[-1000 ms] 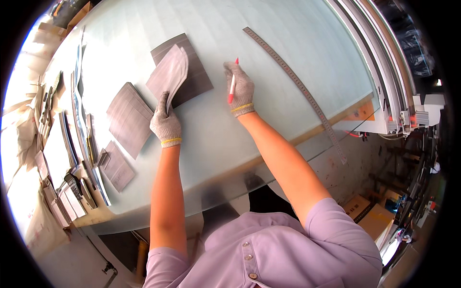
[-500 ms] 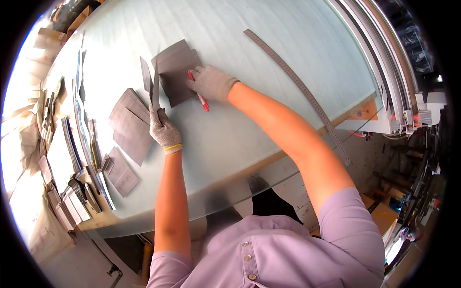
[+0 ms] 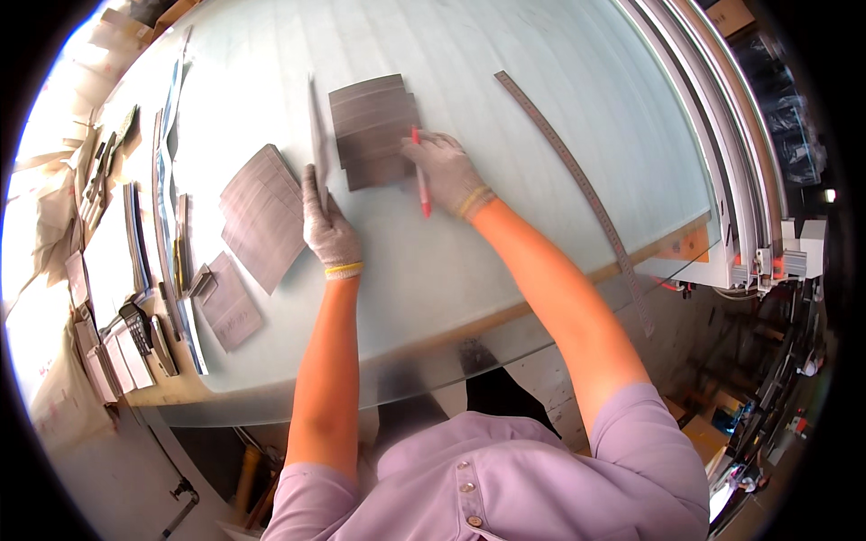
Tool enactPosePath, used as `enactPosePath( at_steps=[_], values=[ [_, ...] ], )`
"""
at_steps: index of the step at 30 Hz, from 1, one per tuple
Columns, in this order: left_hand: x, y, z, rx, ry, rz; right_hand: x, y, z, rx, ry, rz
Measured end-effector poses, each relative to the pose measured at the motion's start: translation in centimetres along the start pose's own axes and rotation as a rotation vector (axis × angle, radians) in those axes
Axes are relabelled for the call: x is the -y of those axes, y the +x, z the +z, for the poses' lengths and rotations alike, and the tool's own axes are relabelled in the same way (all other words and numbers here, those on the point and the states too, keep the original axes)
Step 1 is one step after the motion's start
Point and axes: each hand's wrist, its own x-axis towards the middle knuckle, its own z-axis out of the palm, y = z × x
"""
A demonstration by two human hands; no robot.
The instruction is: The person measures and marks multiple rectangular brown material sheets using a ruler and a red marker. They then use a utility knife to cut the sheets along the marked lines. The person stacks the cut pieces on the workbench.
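Observation:
My left hand [image 3: 333,236], in a grey knit glove with a yellow cuff, grips thin grey sheets [image 3: 318,135] that stand on edge, seen almost side-on. How many there are I cannot tell. My right hand [image 3: 445,171], gloved alike, holds a red pen [image 3: 421,176] slanting across its fingers. Its fingertips are at the right edge of a stack of dark grey sheets [image 3: 372,117] lying on the table, slightly uneven at the edges. Left of my left hand lies another grey stack [image 3: 263,216], with a smaller grey piece [image 3: 232,311] bearing handwriting below it.
A long metal ruler [image 3: 577,176] lies at the right of the pale glass-topped table [image 3: 505,243]. Strips, a calculator [image 3: 137,326] and several tools crowd the left edge. White machine rails [image 3: 713,108] run along the right side.
The view has shifted, so the table things appear further right. The sheets in my left hand, splayed before, now look closed together. The stack by my right hand looks slightly turned.

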Motion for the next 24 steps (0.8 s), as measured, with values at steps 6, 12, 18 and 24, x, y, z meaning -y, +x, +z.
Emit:
enactPosePath(
  at_steps=[6,12,18,24],
  values=[
    [-0.3,0.7,0.0,0.464,0.567,0.162,-2.5,-14.0,-11.5,-0.571,0.968,1.026],
    [-1.4,0.0,-0.5,0.463,0.478,0.305,-1.8,-30.4,-21.7,-0.289,-0.298,0.851],
    [-0.3,-4.2,-5.7,0.179,0.598,0.296,5.5,-37.2,-26.5,-0.146,-0.233,1.073],
    [4.8,-2.4,-15.3,0.225,0.927,0.267,7.1,-40.6,-29.9,0.011,-0.119,1.176]
  ],
)
